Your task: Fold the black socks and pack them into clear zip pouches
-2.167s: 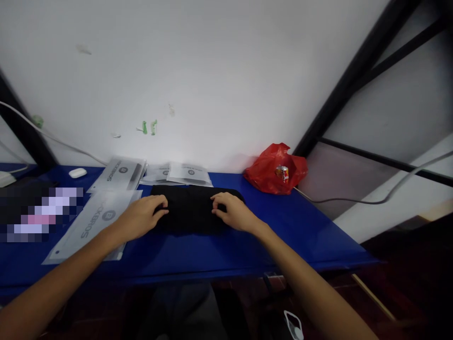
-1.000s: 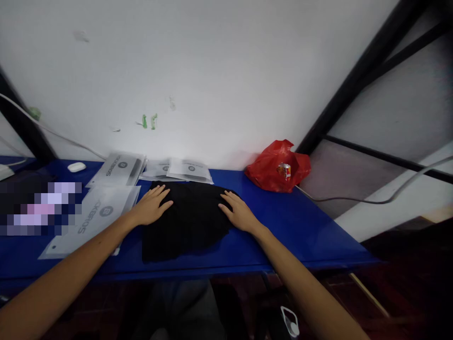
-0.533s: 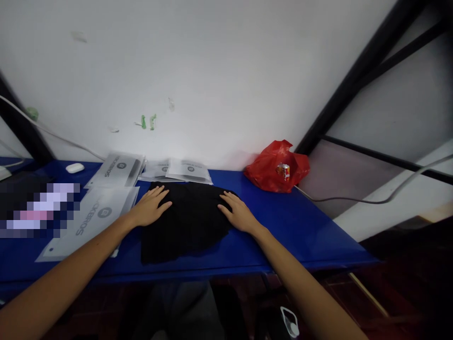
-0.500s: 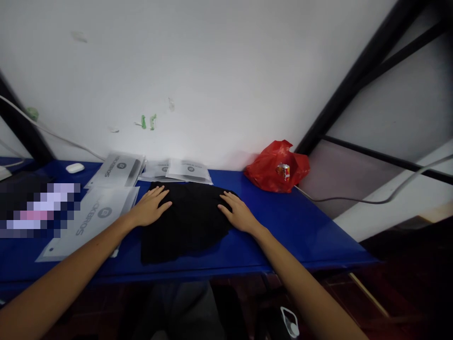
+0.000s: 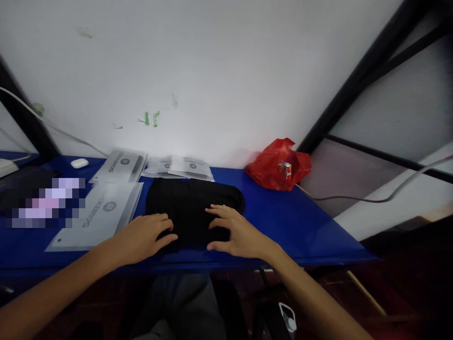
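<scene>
Black folded cloth point(image 5: 191, 193), its exact kind unclear, lies on the blue table point(image 5: 279, 226) in front of me. Over its near left edge is my left hand point(image 5: 150, 236), fingers slightly bent and the thumb apart. My right hand point(image 5: 235, 231) rests on the near right part, fingers spread and thumb pointing inward. Neither hand grips the fabric. Just left of the cloth lies a frosted white plastic bag point(image 5: 95, 217) with a printed logo, partly behind my left forearm.
More printed bags point(image 5: 118, 166) and smaller ones point(image 5: 191, 167) lie along the wall. A red plastic bag point(image 5: 272, 165) with a small can point(image 5: 285, 170) stands back right. A white case point(image 5: 79, 163) and a blurred-out item point(image 5: 49, 200) are at left. A cable point(image 5: 354, 200) runs off right.
Both hands have moved from the cloth's far part toward the near edge. The cloth now looks shorter and thicker, with a rounded right end. The view has shifted slightly.
</scene>
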The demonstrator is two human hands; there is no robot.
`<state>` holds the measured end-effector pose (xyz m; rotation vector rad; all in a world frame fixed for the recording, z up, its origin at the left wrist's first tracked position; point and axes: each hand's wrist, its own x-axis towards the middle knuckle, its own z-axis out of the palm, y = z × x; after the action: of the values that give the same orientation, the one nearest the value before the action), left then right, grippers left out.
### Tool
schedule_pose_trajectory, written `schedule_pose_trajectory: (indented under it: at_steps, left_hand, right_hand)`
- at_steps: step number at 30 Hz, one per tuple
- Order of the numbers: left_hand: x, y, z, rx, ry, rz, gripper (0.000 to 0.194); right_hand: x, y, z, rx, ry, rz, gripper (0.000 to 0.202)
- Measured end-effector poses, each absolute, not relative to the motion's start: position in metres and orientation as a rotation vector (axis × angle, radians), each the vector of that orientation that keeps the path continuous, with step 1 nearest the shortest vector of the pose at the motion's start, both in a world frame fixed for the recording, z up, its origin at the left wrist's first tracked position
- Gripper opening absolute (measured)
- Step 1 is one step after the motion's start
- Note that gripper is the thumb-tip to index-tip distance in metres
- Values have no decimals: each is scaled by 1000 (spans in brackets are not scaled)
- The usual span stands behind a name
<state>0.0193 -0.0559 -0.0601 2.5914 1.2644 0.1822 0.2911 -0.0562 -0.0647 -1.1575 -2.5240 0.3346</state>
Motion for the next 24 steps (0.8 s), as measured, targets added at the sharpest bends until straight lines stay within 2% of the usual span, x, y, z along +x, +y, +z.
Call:
schedule_pose_trajectory:
  at_steps: [4, 6, 13, 21, 24]
  left_hand:
    - [4, -61, -65, 2588, 1304, 155, 50]
    - [-1, -61, -66, 2603, 1321, 138, 57]
    - [-5, -64, -71, 2735, 1235, 200, 24]
    - [-11, -62, -54, 2542, 1366, 373, 31]
    - [-11, -49, -48, 2414, 1408, 527, 32]
  right_hand:
    - [299, -54, -71, -1253, -2540, 296, 22]
    - [302, -51, -74, -1252, -2518, 275, 24]
    - [305, -49, -78, -1198, -2376, 355, 24]
    - [305, -52, -63, -1182, -2237, 537, 10]
    - [303, -47, -57, -1203, -2178, 570, 13]
